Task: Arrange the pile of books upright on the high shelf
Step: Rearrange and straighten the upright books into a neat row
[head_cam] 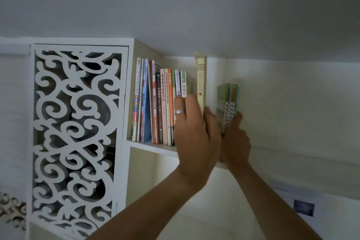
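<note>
A row of several upright books (pixel 155 103) stands at the left end of the high white shelf (pixel 152 147). Just right of that row a tall cream book (pixel 201 84) stands upright, its top near the ceiling. My left hand (pixel 194 138), wearing a ring, grips its lower part between fingers and thumb. Further right, a thin bundle of green-spined books (pixel 227 101) is upright and leans slightly. My right hand (pixel 235 144) holds it from below and the side. A gap separates the cream book from the bundle. The books' lower ends are hidden by my hands.
A white fretwork panel (pixel 78 132) closes the cabinet to the left of the shelf. The ceiling (pixel 194 6) sits right above the shelf. Below the shelf board is another open compartment (pixel 152 177). The shelf runs on to the right along a white wall (pixel 292 103).
</note>
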`<state>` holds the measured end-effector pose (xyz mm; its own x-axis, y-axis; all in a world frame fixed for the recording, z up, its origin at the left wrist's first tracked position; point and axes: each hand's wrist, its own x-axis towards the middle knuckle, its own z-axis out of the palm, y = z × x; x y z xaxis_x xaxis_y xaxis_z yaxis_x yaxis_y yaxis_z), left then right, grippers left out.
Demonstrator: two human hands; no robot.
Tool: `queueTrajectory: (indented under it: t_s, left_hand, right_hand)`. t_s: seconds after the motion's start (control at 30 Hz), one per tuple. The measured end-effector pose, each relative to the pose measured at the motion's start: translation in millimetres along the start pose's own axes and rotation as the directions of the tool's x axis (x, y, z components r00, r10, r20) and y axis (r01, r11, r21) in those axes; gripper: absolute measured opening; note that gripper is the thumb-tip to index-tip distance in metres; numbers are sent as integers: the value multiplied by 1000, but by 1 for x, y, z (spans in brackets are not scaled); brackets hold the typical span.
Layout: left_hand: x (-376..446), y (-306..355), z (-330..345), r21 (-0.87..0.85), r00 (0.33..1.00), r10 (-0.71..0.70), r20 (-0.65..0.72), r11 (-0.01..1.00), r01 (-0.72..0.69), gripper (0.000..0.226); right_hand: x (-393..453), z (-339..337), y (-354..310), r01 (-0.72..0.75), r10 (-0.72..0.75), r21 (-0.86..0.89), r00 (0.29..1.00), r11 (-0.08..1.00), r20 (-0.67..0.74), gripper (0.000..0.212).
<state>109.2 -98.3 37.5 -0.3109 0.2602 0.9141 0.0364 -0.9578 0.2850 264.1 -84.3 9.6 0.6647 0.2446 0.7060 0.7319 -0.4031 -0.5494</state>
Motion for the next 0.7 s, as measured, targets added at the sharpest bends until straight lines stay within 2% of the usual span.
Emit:
queueTrajectory:
  t_s: [0.1, 0.2, 0.3, 0.37, 0.47, 0.53, 0.6, 0.7]
  left_hand:
    - [0, -36, 27, 76, 993, -105, 61, 992, 101, 10]
    - [4, -77, 48, 143, 969, -227, 97, 967, 212, 12]
    - [8, -98, 65, 262, 979, -161, 124, 957, 124, 23]
    - [8, -104, 75, 312, 981, -152, 123, 944, 108, 29]
    - [7, -112, 80, 271, 973, -170, 154, 955, 124, 39]
    - [3, -118, 73, 212, 951, -113, 289, 976, 52, 56]
    - [1, -130, 63, 220, 922, -2, 388, 971, -91, 67]
    - [9, -156, 50, 351, 883, 162, 441, 874, -336, 74]
  right_hand:
    - [1, -10, 10, -16, 15, 39, 999, 999, 36, 79]
    - [-2, -12, 12, 45, -47, 51, 998, 998, 48, 78]
    - [-3, -9, 11, 127, -130, 50, 989, 991, 68, 78]
    - [-2, -7, 6, 196, -209, 120, 971, 973, 114, 80]
    - [-3, -9, -8, 283, -338, 242, 912, 928, 230, 77]
    - [-3, -10, -13, 345, -395, 197, 850, 918, 350, 77]
    - [-2, -10, -16, 358, -409, 198, 797, 913, 444, 86]
    - [2, -8, -20, 319, -399, 243, 783, 916, 476, 96]
